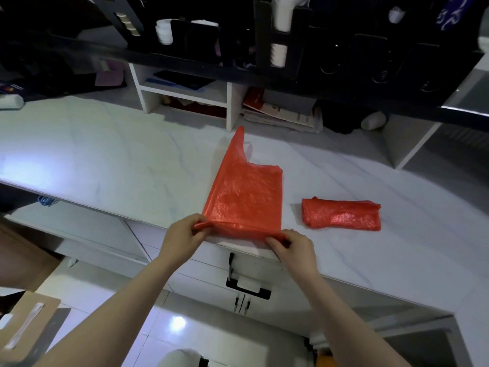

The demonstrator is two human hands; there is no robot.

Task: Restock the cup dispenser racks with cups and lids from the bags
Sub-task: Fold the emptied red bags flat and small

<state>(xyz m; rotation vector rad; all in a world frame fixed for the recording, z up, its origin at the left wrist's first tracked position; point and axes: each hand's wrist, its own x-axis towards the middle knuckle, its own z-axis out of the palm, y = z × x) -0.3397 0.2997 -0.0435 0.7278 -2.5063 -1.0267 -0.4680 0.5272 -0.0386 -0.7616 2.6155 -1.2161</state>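
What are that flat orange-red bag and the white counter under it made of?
The flat orange-red bag looks like thin plastic film: glossy, crinkled, slightly see-through at its raised handle. The white counter seems polished marble or a marble-look slab, judging by faint grey veins and soft reflections; I cannot tell which.

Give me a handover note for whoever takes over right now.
Hands: left hand pinches the flat bag at its near-left corner, right hand at its near-right corner, by the counter edge; near edge rolled up.
Things: folded bag lies apart to the right. The rack above holds some cups.
Done: both bags look empty, one folded.
Left: probably fold this bag.
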